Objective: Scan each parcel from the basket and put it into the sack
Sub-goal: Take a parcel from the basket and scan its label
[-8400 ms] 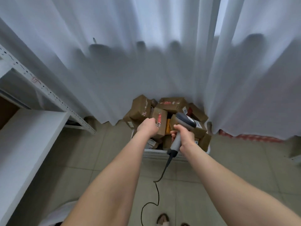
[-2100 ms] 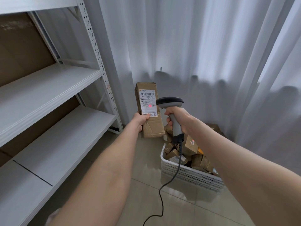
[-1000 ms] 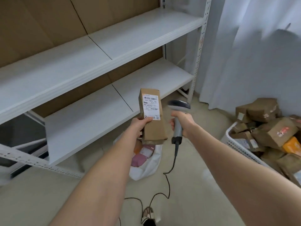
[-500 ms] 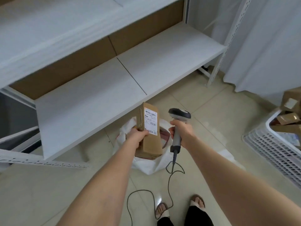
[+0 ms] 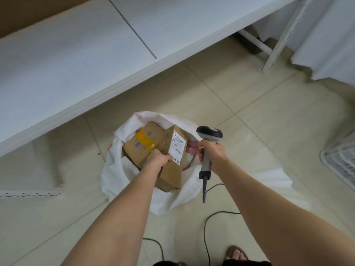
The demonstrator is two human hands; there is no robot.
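My left hand (image 5: 158,161) grips a long brown cardboard parcel (image 5: 172,169) with a white label, holding it over the open mouth of the white sack (image 5: 115,166) on the floor. Inside the sack lie another brown box with yellow tape (image 5: 143,144) and a pink packet (image 5: 191,150). My right hand (image 5: 212,153) holds the grey barcode scanner (image 5: 208,134) by its handle, just right of the parcel, its cable trailing down to the floor. A corner of the white basket (image 5: 340,166) shows at the right edge.
A white metal shelf (image 5: 96,54) runs across the top, its front edge just beyond the sack. A shelf upright (image 5: 276,47) and white curtain (image 5: 326,45) stand at the upper right. The scanner cable (image 5: 206,227) loops on the tiled floor near my feet (image 5: 237,253).
I have turned from the basket to the sack and lowered the scanned parcel over its mouth. The scanner has stayed in my right hand beside it.
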